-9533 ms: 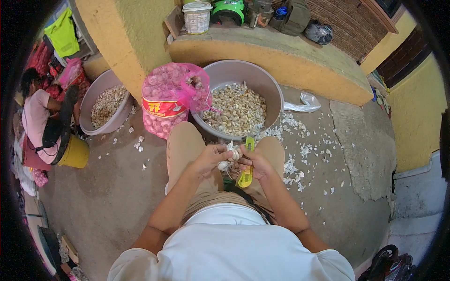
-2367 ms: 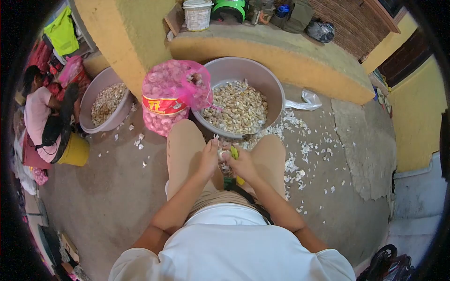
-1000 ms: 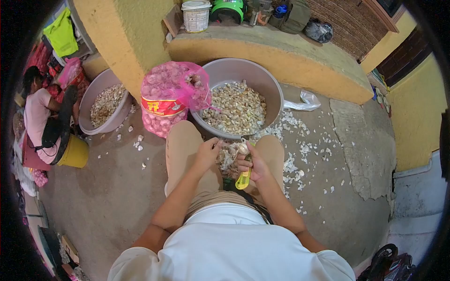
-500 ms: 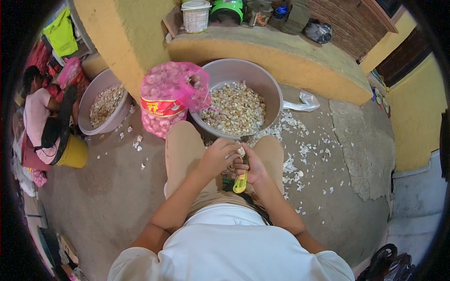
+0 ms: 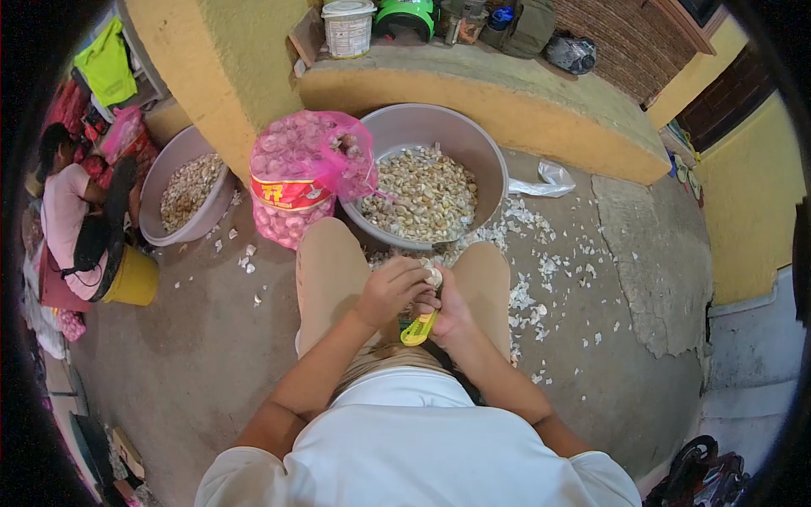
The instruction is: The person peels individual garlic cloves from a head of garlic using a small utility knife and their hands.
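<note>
Between my knees, both hands come together around a pale garlic bulb [image 5: 432, 275]. My left hand [image 5: 392, 291] is closed with its fingertips on the bulb. My right hand [image 5: 450, 308] is wrapped round a yellow utility knife [image 5: 417, 329], whose handle sticks out toward my lap; its blade is hidden. Just past my knees stands a large grey basin [image 5: 497, 152] holding many loose garlic cloves [image 5: 427, 194]. A pink mesh bag of garlic bulbs [image 5: 291, 152] leans by the basin's left side.
Garlic skins [image 5: 528, 300] litter the floor to the right. Left, a second basin [image 5: 152, 211] of cloves stands near a seated person [image 5: 72, 198] and a yellow bucket [image 5: 135, 277]. A ledge [image 5: 473, 84] behind bears a white bucket [image 5: 348, 29] and a green helmet [image 5: 407, 17].
The knife handle has swung a little to the left and now lies more slanted. The garlic bulb shows more between my fingers, and both hands have shifted slightly.
</note>
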### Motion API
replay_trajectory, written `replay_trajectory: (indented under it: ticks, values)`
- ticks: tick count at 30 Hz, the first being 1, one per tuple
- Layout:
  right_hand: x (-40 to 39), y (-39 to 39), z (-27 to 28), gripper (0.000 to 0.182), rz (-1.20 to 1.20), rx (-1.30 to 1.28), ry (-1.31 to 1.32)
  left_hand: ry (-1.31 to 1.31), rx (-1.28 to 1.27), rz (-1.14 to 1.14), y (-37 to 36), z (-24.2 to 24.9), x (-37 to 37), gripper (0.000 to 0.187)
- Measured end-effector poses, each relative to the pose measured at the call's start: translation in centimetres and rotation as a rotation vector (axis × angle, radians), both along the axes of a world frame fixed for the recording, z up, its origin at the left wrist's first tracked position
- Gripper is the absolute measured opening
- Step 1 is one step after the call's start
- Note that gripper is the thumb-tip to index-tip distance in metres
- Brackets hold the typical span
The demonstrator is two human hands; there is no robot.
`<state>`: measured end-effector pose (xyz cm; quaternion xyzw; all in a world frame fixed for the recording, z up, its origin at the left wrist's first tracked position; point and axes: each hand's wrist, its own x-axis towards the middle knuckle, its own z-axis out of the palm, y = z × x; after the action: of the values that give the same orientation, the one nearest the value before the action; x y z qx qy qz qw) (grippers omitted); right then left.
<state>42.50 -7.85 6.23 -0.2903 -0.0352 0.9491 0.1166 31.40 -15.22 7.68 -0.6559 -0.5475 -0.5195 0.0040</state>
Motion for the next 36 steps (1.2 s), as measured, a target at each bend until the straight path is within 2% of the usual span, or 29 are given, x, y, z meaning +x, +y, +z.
replay_trajectory:
  ticks: [5,8,11,23,26,29,36]
  values:
    - [-0.3,-0.8,-0.1,0.031,-0.134,0.046,-0.053,0.062,0.049,-0.01,0.1,-0.2,0.1,0.021]
    - [-0.5,-1.3,0.9,0.032,-0.2,-0.006,-0.076,-0.04,0.026,-0.004,0.1,-0.1,0.5,0.02]
    - [-0.5,-1.3,0.7,0.034,-0.243,-0.048,-0.074,0.061,0.058,-0.016,0.1,0.1,0.4,0.019]
    - [-0.3,-1.4,0.7,0.034,-0.238,-0.041,-0.027,0.059,0.075,-0.061,0.5,0.0,0.1,0.021]
    - [-0.4,-1.5,1.0,0.034,-0.256,-0.05,-0.057,0.164,0.141,-0.093,0.7,0.4,-0.2,0.021]
    - [-0.6,-1.4,1.8,0.033,-0.26,-0.079,-0.066,-0.018,0.006,-0.075,0.5,-0.1,-0.2,0.022]
    - [-0.6,-0.7,1.9,0.034,-0.219,-0.103,0.088,-0.098,0.013,-0.023,1.0,0.0,-0.4,0.022]
